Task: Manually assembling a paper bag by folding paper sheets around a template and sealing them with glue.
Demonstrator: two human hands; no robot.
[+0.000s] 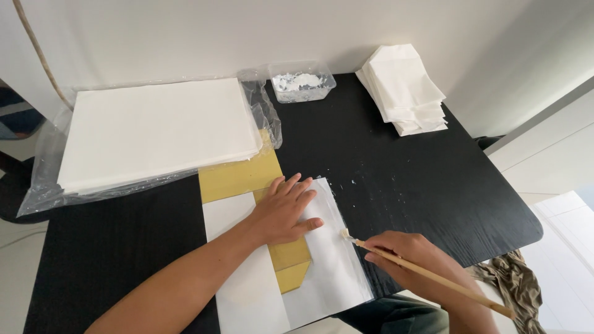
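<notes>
— Black wood-grain tabletop (402,179) against a plain white wall: what surrounds the work?

— At the far left, a thick stack of white sheets (154,127) sits in a crumpled clear plastic wrapper (43,185). Just beside it, at the back edge, a clear plastic tub (302,81) holds white paste. Well apart, at the far right corner, lies a fanned pile of folded white paper bags (405,93). White specks dot the dark surface between the tub and the work. A crumpled olive cloth (513,278) hangs off the near right edge.

— And the work itself?

— A white paper sheet (328,266) lies at the near edge, its sides folded in over a yellow card template (238,176) that pokes out at the top and shows again in the gap lower down. The template's far corner is tucked under the plastic wrapper.

— Does anything block the view?

— The person's left forearm crosses the sheet and hides part of the fold; the template's middle is covered by the palm.

— How do the hands stand?

— The left hand (284,210) is spread flat, fingers extended, pressing the folded flap down; it clasps nothing. The right hand (411,253) has its grip closed around a thin wooden-handled brush (427,272), bristle tip touching the right edge of the white sheet, handle slanting back past the wrist.
</notes>
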